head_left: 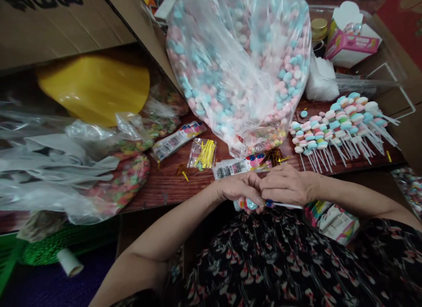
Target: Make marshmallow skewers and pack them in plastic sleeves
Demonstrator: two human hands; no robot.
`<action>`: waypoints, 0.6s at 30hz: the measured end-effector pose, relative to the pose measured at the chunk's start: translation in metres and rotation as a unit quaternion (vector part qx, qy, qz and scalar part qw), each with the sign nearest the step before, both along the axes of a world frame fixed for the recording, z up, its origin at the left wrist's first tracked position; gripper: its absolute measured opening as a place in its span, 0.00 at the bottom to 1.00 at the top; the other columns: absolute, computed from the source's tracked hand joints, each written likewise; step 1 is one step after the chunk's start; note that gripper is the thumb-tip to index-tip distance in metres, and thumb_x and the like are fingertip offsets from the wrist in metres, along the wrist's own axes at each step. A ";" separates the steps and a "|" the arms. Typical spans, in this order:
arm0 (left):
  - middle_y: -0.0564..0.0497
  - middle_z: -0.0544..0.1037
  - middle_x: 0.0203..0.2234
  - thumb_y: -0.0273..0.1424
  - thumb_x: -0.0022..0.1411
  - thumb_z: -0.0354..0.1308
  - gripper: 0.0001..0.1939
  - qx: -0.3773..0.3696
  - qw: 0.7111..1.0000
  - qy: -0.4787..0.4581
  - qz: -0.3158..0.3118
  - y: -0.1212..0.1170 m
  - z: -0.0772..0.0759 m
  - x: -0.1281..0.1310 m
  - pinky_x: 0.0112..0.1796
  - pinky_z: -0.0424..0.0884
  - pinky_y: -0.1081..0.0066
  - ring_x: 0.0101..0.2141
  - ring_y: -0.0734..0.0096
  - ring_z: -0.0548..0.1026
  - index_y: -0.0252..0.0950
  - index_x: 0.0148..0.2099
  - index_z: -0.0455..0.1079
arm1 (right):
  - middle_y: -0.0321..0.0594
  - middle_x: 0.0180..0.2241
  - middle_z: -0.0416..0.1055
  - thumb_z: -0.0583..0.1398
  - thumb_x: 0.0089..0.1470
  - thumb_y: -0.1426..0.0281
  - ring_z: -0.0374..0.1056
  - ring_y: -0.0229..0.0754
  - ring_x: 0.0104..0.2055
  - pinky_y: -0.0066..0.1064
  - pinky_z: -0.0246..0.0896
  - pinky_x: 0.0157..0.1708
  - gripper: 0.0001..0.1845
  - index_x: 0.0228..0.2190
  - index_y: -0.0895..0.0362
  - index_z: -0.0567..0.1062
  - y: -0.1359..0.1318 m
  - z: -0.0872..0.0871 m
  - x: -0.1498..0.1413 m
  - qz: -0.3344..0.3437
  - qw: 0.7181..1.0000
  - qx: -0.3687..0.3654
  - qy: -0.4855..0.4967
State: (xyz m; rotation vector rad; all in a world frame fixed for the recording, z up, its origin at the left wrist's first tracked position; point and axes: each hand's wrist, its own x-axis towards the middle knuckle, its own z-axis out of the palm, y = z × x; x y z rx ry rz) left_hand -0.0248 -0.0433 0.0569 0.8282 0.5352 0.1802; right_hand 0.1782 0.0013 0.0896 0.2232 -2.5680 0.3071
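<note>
My left hand (242, 189) is closed around a wrapped marshmallow lollipop (251, 204) at the table's front edge. The lollipop lies on its side, and its white stick (290, 206) points right, below my right hand (288, 184). Pressed against my left fingertips, the right fingers are closed near the wrapper's neck; what they pinch is hidden. A dark blue shiny bit (269, 203) shows there. Just behind my hands lie a stack of printed clear bags (229, 167) and a small bunch of gold twist ties (277, 157).
A big bag of pastel marshmallows (237, 65) stands behind. Several marshmallow sticks (343, 124) lie in a pile at right. Yellow ties (206, 153) sit in a small packet. Bags of ring-shaped candy (132, 179) and a cardboard box (66, 25) occupy the left.
</note>
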 end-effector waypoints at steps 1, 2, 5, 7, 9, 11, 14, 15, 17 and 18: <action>0.45 0.81 0.23 0.41 0.45 0.71 0.13 0.023 0.999 0.004 -0.022 0.003 0.001 -0.003 0.17 0.67 0.73 0.18 0.69 0.74 0.36 0.30 0.80 | 0.39 0.29 0.72 0.52 0.61 0.71 0.66 0.38 0.30 0.32 0.64 0.30 0.11 0.33 0.53 0.74 -0.002 0.002 0.000 -0.003 1.000 0.021 0.000; 0.46 0.81 0.24 0.42 0.46 0.70 0.14 0.054 0.997 0.010 -0.047 0.007 0.003 -0.007 0.20 0.69 0.71 0.20 0.67 0.75 0.37 0.31 0.81 | 0.38 0.27 0.71 0.51 0.61 0.70 0.64 0.38 0.28 0.32 0.62 0.28 0.12 0.33 0.53 0.74 -0.004 0.004 -0.001 -0.006 0.999 0.040 -0.005; 0.50 0.79 0.23 0.42 0.53 0.65 0.12 0.226 0.968 0.065 -0.091 0.015 0.019 -0.020 0.25 0.68 0.71 0.23 0.68 0.74 0.40 0.33 0.80 | 0.37 0.26 0.68 0.50 0.62 0.71 0.61 0.38 0.26 0.33 0.57 0.27 0.11 0.33 0.55 0.72 -0.007 0.005 -0.002 -0.025 0.994 0.084 -0.066; 0.51 0.77 0.23 0.40 0.56 0.63 0.10 0.420 0.890 0.175 -0.040 0.013 0.037 -0.023 0.29 0.67 0.70 0.25 0.69 0.72 0.40 0.33 0.79 | 0.39 0.27 0.69 0.51 0.60 0.73 0.61 0.38 0.27 0.33 0.55 0.27 0.09 0.33 0.56 0.72 -0.004 0.002 -0.003 -0.041 0.988 0.088 -0.120; 0.50 0.77 0.26 0.36 0.58 0.61 0.07 0.611 0.726 0.312 0.046 0.002 0.056 -0.020 0.34 0.65 0.67 0.29 0.66 0.71 0.39 0.34 0.78 | 0.40 0.28 0.70 0.53 0.57 0.75 0.60 0.38 0.25 0.31 0.51 0.25 0.08 0.32 0.58 0.72 0.001 -0.004 -0.006 -0.087 0.982 0.053 -0.162; 0.48 0.76 0.27 0.32 0.61 0.58 0.07 0.725 0.552 0.404 0.083 -0.012 0.069 -0.013 0.38 0.62 0.62 0.32 0.63 0.70 0.37 0.33 0.75 | 0.40 0.26 0.70 0.54 0.54 0.76 0.59 0.36 0.24 0.29 0.49 0.24 0.07 0.31 0.59 0.72 0.006 -0.011 -0.011 -0.152 0.971 -0.027 -0.181; 0.47 0.74 0.24 0.30 0.63 0.56 0.08 0.770 0.453 0.437 0.101 -0.025 0.065 -0.006 0.36 0.59 0.62 0.31 0.64 0.68 0.37 0.32 0.74 | 0.38 0.24 0.71 0.55 0.53 0.77 0.61 0.35 0.25 0.27 0.52 0.27 0.06 0.29 0.60 0.72 0.013 -0.018 -0.017 -0.218 0.948 -0.155 -0.172; 0.48 0.74 0.24 0.31 0.63 0.56 0.08 0.762 0.470 0.430 0.118 -0.025 0.058 -0.007 0.35 0.59 0.63 0.30 0.65 0.68 0.37 0.34 0.75 | 0.38 0.24 0.72 0.55 0.53 0.78 0.63 0.36 0.26 0.27 0.53 0.28 0.06 0.28 0.60 0.73 0.014 -0.019 -0.018 -0.224 0.943 -0.185 -0.162; 0.49 0.76 0.26 0.34 0.63 0.58 0.08 0.719 0.546 0.399 0.161 -0.021 0.041 -0.012 0.33 0.59 0.67 0.29 0.67 0.70 0.38 0.40 0.77 | 0.39 0.25 0.73 0.55 0.53 0.78 0.65 0.36 0.27 0.26 0.56 0.29 0.07 0.29 0.60 0.73 0.014 -0.019 -0.017 -0.218 0.939 -0.232 -0.126; 0.49 0.77 0.27 0.35 0.63 0.58 0.09 0.691 0.588 0.379 0.181 -0.018 0.033 -0.016 0.32 0.60 0.68 0.29 0.69 0.71 0.39 0.43 0.78 | 0.38 0.25 0.73 0.55 0.54 0.78 0.66 0.36 0.28 0.26 0.57 0.29 0.08 0.29 0.60 0.74 0.014 -0.020 -0.016 -0.211 0.939 -0.251 -0.104</action>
